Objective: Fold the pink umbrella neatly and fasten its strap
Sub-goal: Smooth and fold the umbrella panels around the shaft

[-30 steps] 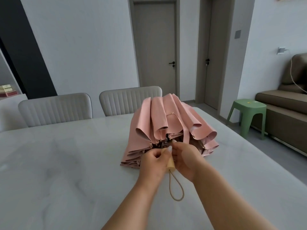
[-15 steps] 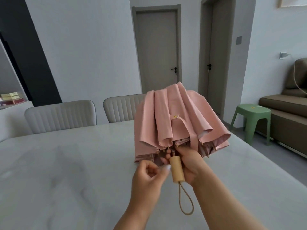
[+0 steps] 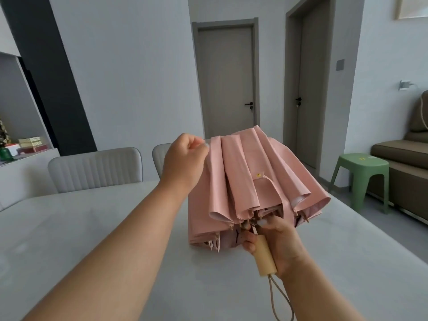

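Nearest the camera, a beige wrist loop [image 3: 279, 300] hangs from the wooden handle [image 3: 264, 257] and is cut off by the lower frame edge. The right hand [image 3: 281, 245] is wrapped around that handle, holding the pink umbrella [image 3: 250, 181] above the white table [image 3: 92, 228]. The canopy is collapsed but loose; its pleats flare outward and hide the shaft and most ribs. The strap [image 3: 269, 184] hangs unfastened over the front pleats; its lower end is hard to trace. The left hand [image 3: 185, 159] is closed, pinching the upper left pleat edge. Beyond stand two grey chairs [image 3: 95, 169], the second largely hidden, and a green stool [image 3: 361, 174].
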{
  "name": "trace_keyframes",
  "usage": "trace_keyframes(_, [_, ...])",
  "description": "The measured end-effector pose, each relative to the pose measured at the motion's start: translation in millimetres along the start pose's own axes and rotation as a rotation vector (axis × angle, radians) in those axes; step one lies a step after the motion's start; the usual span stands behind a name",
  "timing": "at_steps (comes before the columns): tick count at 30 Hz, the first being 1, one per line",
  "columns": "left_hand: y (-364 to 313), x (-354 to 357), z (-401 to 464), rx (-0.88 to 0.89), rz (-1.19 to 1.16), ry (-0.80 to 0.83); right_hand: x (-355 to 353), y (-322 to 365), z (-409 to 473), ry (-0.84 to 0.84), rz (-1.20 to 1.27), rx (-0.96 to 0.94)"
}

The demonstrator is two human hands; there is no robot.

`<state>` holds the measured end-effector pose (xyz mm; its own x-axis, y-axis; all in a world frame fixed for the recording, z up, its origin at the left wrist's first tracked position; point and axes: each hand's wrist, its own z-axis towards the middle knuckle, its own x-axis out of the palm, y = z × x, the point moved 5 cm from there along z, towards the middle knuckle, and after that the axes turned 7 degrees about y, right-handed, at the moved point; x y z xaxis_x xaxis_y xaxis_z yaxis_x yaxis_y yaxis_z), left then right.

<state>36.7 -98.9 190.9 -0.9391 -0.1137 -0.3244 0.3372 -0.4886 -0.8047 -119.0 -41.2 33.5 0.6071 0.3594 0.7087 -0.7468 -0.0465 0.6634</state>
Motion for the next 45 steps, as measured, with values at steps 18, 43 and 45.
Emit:
trace_keyframes(18, [-9,-20,69,-0.190,0.287,0.363,7,-9,1,0.025,-0.100,0.018])
trace_keyframes(43, [-66,-5,65,-0.093,0.267,0.473,6,-11,-3,-0.075,-0.194,0.065])
trace_keyframes(45, [-68,-5,65,-0.084,0.178,0.503,9,-13,-2,-0.033,-0.177,0.092])
